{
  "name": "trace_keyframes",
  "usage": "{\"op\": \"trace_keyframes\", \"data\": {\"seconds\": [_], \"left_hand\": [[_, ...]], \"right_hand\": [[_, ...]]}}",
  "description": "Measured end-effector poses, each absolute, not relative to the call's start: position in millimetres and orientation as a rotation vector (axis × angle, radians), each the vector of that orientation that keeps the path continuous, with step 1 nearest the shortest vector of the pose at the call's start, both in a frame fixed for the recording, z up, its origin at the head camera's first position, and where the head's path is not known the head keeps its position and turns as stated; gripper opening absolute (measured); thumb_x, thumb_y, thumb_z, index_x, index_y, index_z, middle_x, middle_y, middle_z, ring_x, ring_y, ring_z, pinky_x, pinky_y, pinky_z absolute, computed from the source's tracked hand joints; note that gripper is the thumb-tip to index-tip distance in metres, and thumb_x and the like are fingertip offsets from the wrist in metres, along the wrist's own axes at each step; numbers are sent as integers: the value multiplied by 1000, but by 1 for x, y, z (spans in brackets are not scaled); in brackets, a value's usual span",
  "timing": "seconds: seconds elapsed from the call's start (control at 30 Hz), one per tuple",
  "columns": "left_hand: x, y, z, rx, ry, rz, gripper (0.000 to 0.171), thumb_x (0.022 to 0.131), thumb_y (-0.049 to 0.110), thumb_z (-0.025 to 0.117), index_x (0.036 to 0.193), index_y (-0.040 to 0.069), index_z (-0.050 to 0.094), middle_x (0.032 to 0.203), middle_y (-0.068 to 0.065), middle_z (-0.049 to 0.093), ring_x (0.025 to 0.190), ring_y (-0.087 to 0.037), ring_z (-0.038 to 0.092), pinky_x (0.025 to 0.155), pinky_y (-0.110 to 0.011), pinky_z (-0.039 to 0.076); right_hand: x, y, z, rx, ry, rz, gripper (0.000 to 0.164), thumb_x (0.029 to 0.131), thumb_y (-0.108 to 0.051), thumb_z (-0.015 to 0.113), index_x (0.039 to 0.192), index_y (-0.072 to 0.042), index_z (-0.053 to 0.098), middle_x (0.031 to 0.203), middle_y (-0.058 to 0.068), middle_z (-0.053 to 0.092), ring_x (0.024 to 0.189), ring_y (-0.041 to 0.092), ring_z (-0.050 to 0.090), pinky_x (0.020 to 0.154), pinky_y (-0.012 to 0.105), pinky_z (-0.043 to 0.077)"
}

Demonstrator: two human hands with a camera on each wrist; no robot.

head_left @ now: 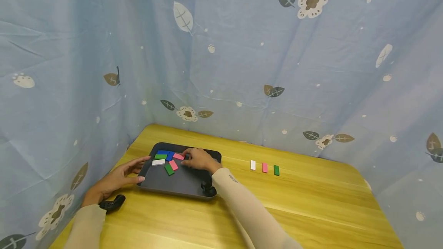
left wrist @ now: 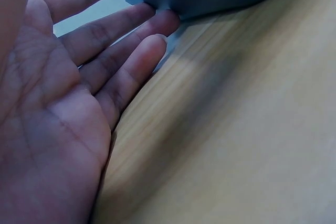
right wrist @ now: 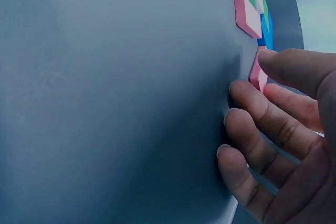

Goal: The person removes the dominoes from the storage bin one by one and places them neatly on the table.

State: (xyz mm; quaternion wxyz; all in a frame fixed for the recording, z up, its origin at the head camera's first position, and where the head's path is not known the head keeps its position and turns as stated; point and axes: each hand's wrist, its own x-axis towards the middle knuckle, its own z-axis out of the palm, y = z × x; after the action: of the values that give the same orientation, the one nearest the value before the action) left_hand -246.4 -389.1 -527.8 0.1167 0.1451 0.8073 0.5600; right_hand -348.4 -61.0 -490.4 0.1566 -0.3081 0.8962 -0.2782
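Observation:
A dark grey tray point(head_left: 183, 183) lies on the wooden table, with small rectangular blocks grouped in its far left part. My right hand point(head_left: 200, 159) reaches over the tray; its thumb and index finger pinch the right end of a pink block point(head_left: 178, 156). The other fingers are bent toward the tray floor in the right wrist view. Around it lie two blue blocks point(head_left: 170, 156), a green block point(head_left: 160, 156), a white block point(head_left: 158, 162), another pink block point(head_left: 173, 165) and another green block point(head_left: 169, 170). My left hand point(head_left: 115, 178), fingers extended, touches the tray's left side.
On the table point(head_left: 311, 199) right of the tray, a white block point(head_left: 253, 165), a pink block point(head_left: 264, 168) and a green block point(head_left: 276, 170) stand in a spaced row. A patterned blue curtain point(head_left: 235, 68) encloses the table's back and sides.

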Motion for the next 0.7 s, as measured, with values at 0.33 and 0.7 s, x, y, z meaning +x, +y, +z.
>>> {"op": "trace_keyframes", "data": {"seconds": [0.33, 0.7], "left_hand": [[-245, -390, -525, 430, 2390, 1637, 68, 101, 16, 69, 161, 23, 38, 156, -18, 39, 129, -39, 43, 95, -49, 46], [-241, -387, -525, 428, 2366, 1642, 68, 101, 14, 69, 161, 23, 38, 158, -20, 37, 130, -40, 44, 96, -51, 46]], "right_hand": [[-348, -60, -485, -917, 2527, -840, 20, 103, -25, 66, 116, -13, 77, 84, -8, 68, 71, 6, 61, 65, 22, 51], [-349, -62, -490, -886, 2495, -847, 44, 96, -23, 76, 139, -15, 66, 82, -8, 69, 70, 6, 63, 69, 22, 51]]}}
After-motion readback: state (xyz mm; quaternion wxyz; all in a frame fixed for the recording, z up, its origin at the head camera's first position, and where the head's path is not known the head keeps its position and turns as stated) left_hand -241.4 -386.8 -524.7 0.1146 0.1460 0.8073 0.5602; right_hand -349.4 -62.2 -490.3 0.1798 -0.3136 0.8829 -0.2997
